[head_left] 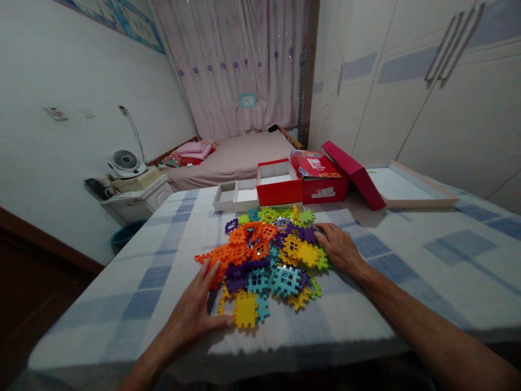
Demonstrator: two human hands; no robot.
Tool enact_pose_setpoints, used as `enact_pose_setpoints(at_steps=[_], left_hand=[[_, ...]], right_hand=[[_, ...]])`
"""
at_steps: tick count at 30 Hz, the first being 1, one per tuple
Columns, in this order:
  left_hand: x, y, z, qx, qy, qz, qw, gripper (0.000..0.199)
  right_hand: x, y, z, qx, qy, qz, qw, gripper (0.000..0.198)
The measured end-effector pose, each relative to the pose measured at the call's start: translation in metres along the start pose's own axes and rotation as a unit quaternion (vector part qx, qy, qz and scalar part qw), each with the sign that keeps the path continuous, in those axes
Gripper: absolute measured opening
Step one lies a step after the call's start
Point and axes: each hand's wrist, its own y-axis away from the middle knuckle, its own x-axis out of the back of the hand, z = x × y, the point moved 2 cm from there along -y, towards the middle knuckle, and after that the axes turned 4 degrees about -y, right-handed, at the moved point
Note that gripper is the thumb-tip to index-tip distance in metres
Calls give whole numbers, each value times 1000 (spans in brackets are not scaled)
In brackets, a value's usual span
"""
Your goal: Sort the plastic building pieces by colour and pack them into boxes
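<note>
A heap of plastic interlocking building tiles [260, 255] with toothed edges lies on the table in front of me. Orange tiles [238, 251] are on its left, and teal tiles [285, 281] toward the front. Purple, green and yellow ones are mixed among them. My left hand [199, 301] rests at the left side, fingers and thumb apart, fingertips at the orange tiles and thumb beside a solid yellow tile [246, 310]. On the other side my right hand [337, 247] lies with fingers stretched against purple tiles [307, 234]; neither hand grips a tile.
Behind the heap stand two small white boxes [226, 196], an open red box [279, 190] and a closed-looking red box [323, 190]. A red lid [354, 176] leans against it, near a shallow tray [423, 203]. A checked cloth [163, 271] covers the table.
</note>
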Motion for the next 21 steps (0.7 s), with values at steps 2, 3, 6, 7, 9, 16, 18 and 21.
enact_pose_setpoints(at_steps=[2,3,6,7,9,16,18,21], left_hand=[[-7,-8,13,-25,18,38,999,104],[-10,-13,19,-36,26,61,997,98],[-18,-30,31,-33,42,124,991,81],[-20,-35,34,-26,47,139,989,77],[-24,-45,40,-18,60,148,987,71],[-16,-67,71,-51,137,174,974,50],[-11,-77,85,-72,145,173,972,48],[-8,-98,111,-110,155,164,968,48]], right_hand=[[0,0,0,3,4,5,1000,40],[0,0,-1,5,5,8,1000,40],[0,0,-1,7,8,17,1000,39],[0,0,-1,8,8,19,1000,39],[1,0,-2,10,8,20,1000,38],[1,0,-3,-1,9,13,1000,37],[1,1,-3,-2,8,8,1000,37],[2,0,-4,-6,10,4,1000,36]])
